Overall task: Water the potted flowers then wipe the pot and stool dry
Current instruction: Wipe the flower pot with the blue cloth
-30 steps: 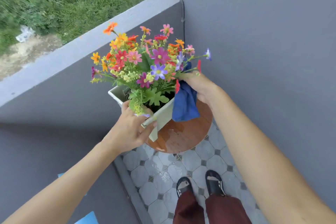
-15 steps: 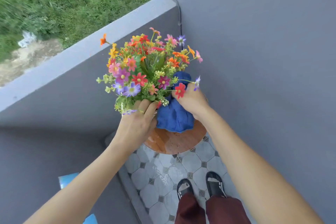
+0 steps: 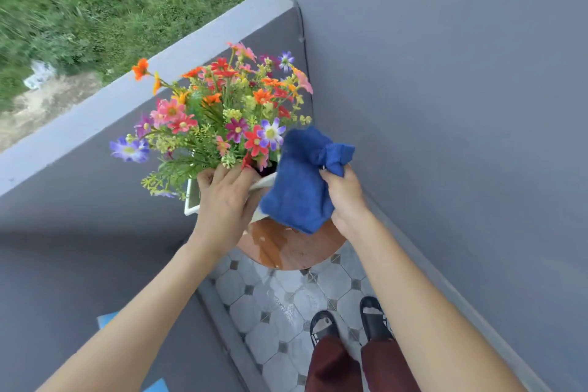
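A white square pot (image 3: 192,200) full of colourful flowers (image 3: 222,111) is tilted away from me above a round wooden stool (image 3: 292,248). My left hand (image 3: 224,200) grips the pot's near rim. My right hand (image 3: 342,197) is closed on a bunched blue cloth (image 3: 299,181), which lies against the pot's right side and hangs down to the stool. Water patches shine on the stool's top. Most of the pot is hidden behind the hand, the flowers and the cloth.
A grey wall (image 3: 445,105) rises close on the right. A low grey parapet (image 3: 95,124) runs behind the flowers, with grass beyond. My feet in black sandals (image 3: 350,321) stand on wet patterned tiles (image 3: 273,302) just in front of the stool.
The pot has turned in my left hand, so the flowers swung round and leftward. My right hand with the cloth came from behind the blooms to the pot's right side.
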